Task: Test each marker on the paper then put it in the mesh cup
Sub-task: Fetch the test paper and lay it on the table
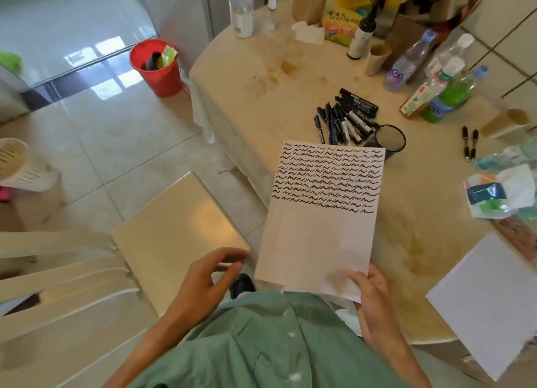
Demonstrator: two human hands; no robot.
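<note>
Setup step, no marker in hand. Right hand (374, 297) pinches paper (319, 213) by its near corner; left hand (209, 274) loosely curled, empty. Markers (345, 120) piled far, left of cup (389, 142). Next: lay paper flat, pick a marker.

Bright daylight, glare on floor tiles (96, 68), edges warped, blurred.

The paper (319, 213) is matt white, smooth, inked with black squiggles. A cream cloth (261, 103) covers the bench — soft, stained brown in patches. The markers (345, 120) look like glossy black plastic; the mesh cup (389, 142) is dark wire mesh. Floor tiles (87, 120) shine — polished, reflective. The bucket (157, 68) is red plastic, the shirt (261, 344) green woven cloth.
</note>
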